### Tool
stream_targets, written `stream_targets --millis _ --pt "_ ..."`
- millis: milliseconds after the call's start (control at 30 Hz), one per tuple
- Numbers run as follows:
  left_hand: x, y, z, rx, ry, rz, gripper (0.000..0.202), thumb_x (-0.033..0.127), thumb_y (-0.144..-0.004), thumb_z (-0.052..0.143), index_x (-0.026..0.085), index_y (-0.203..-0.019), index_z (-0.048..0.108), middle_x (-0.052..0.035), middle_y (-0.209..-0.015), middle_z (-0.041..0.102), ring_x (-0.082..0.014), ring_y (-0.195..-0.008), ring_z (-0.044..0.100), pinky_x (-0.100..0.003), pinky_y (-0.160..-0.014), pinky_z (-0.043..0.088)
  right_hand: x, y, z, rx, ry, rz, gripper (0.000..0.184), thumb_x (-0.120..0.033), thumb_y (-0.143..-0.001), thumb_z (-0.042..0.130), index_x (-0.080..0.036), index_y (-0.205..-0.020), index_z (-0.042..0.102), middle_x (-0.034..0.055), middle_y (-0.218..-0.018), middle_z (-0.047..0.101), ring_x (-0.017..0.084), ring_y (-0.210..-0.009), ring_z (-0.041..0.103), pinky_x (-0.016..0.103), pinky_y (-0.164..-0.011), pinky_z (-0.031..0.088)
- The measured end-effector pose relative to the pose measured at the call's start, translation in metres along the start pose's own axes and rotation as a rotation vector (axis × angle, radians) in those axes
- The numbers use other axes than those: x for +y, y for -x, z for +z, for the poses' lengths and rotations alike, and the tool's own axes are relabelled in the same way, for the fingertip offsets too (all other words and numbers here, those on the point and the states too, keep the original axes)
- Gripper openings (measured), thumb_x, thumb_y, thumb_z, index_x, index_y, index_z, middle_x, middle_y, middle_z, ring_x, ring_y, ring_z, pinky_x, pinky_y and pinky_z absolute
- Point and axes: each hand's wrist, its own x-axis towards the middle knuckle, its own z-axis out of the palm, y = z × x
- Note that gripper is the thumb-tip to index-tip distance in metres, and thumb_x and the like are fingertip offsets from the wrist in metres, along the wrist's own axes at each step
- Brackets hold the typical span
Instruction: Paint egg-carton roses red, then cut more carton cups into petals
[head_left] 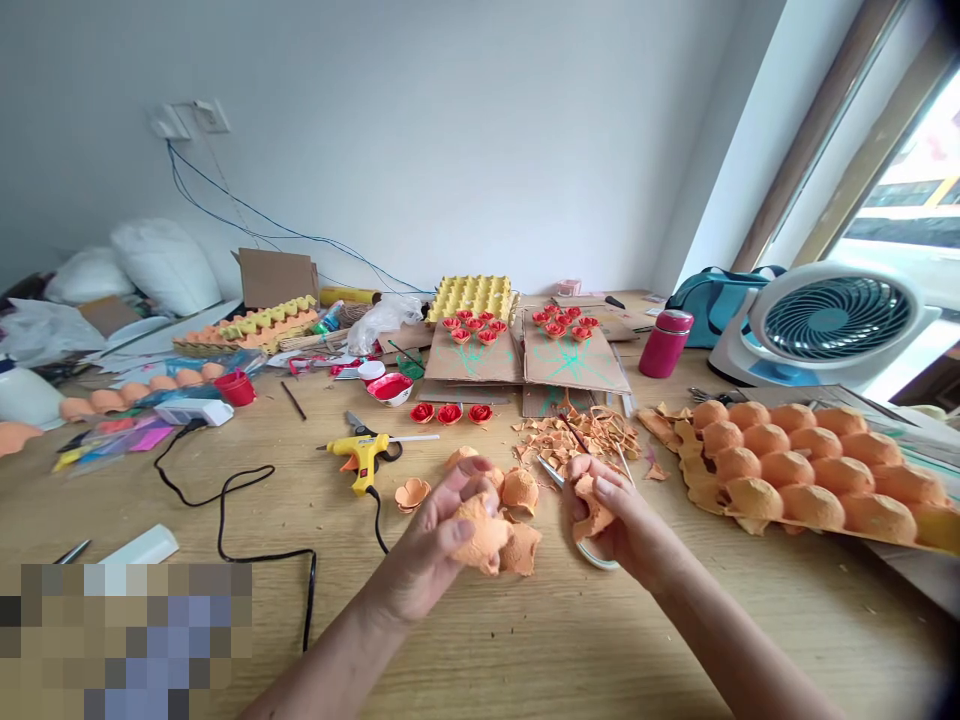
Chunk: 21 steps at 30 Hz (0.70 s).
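Note:
My left hand point(431, 555) grips an orange egg-carton cup point(480, 532) between thumb and fingers. In my right hand point(622, 515) is another torn-edged egg-carton piece point(592, 507), pinched by the thumb. Scissors point(598, 556) lie on the table beneath the right hand, partly hidden by it. Just beyond and beside the left hand are several loose orange cups point(520, 490), and one more cup point(521, 548) lies partly behind the held one. An orange cup cut into petals point(412, 494) rests left of that hand.
A yellow glue gun point(360, 455) lies to the left, its black cord crossing the table. Orange scraps point(581, 435) are heaped ahead. Three red flowers point(449, 413) sit near a bowl of red paint point(391, 388). To the right stand an orange egg tray point(817, 465), a pink bottle point(666, 344) and a fan point(832, 320).

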Motion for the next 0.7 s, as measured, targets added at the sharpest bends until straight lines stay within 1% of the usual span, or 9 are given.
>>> stream_targets --millis 67,133,233,300,367,533,633,700 --pt "0.009 -0.002 -0.003 0.061 0.008 0.058 0.051 0.032 -0.076 0.083 0.025 -0.123 0.062 0.0011 -0.092 0.053 -0.0103 -0.073 0.057 -0.019 -0.06 0.056 -0.007 -0.001 -0.005 0.047 0.201 -0.007 0.033 -0.05 -0.086 0.074 -0.023 -0.097 0.057 -0.0025 -0.077 0.059 0.012 -0.069 0.053 0.02 -0.063 0.043" --pt "0.014 -0.003 -0.005 0.122 0.004 0.086 0.051 0.031 -0.076 0.084 0.025 -0.122 0.062 0.001 -0.094 0.054 -0.0099 -0.073 0.057 -0.019 -0.061 0.056 -0.009 -0.001 -0.005 0.071 0.517 -0.013 0.033 -0.053 -0.089 0.068 -0.022 -0.096 0.058 -0.0018 -0.081 0.058 0.014 -0.073 0.054 0.024 -0.067 0.044" --pt "0.016 -0.005 -0.006 0.195 -0.006 0.098 0.053 0.029 -0.073 0.086 0.024 -0.12 0.063 0.0005 -0.096 0.056 -0.0096 -0.072 0.056 -0.019 -0.061 0.056 -0.004 -0.001 0.002 0.055 0.984 -0.076 0.033 -0.054 -0.092 0.062 -0.022 -0.099 0.064 0.0019 -0.09 0.059 0.019 -0.081 0.057 0.03 -0.076 0.046" --pt "0.015 -0.006 -0.007 0.224 -0.013 0.107 0.054 0.029 -0.071 0.087 0.024 -0.12 0.063 0.0001 -0.097 0.056 -0.0109 -0.074 0.056 -0.02 -0.061 0.057 0.002 -0.001 0.007 0.036 1.18 -0.113 0.031 -0.05 -0.095 0.058 -0.021 -0.102 0.068 0.0061 -0.1 0.063 0.022 -0.091 0.061 0.034 -0.083 0.047" --pt "0.014 -0.007 -0.009 0.237 -0.021 0.109 0.054 0.03 -0.071 0.087 0.024 -0.119 0.063 -0.0002 -0.097 0.056 -0.0123 -0.076 0.057 -0.021 -0.061 0.057 0.006 0.0 0.009 0.012 1.29 -0.11 0.029 -0.046 -0.097 0.056 -0.022 -0.104 0.071 0.0082 -0.106 0.066 0.023 -0.095 0.064 0.035 -0.086 0.047" --pt "0.011 -0.007 -0.01 0.244 -0.031 0.083 0.054 0.03 -0.073 0.086 0.025 -0.12 0.061 0.0006 -0.093 0.055 -0.0138 -0.079 0.057 -0.022 -0.061 0.056 0.015 -0.001 0.007 0.006 1.447 -0.103 0.024 -0.039 -0.098 0.056 -0.023 -0.106 0.072 0.0074 -0.102 0.073 0.024 -0.093 0.068 0.035 -0.083 0.05" --pt "0.006 -0.007 -0.01 0.222 -0.053 0.056 0.054 0.03 -0.074 0.085 0.026 -0.12 0.058 0.0007 -0.093 0.053 -0.0135 -0.079 0.056 -0.021 -0.062 0.055 0.018 -0.001 0.003 0.016 1.472 -0.192 0.023 -0.037 -0.098 0.056 -0.023 -0.108 0.071 0.0082 -0.103 0.073 0.025 -0.095 0.067 0.037 -0.085 0.05" --pt "0.002 -0.007 -0.01 0.189 -0.076 0.031 0.054 0.032 -0.075 0.084 0.026 -0.12 0.056 0.0012 -0.094 0.051 -0.0127 -0.078 0.055 -0.022 -0.064 0.053 0.016 0.0 0.003 0.075 1.46 -0.287 0.024 -0.037 -0.098 0.055 -0.022 -0.109 0.07 0.0099 -0.104 0.071 0.025 -0.096 0.066 0.038 -0.087 0.049"
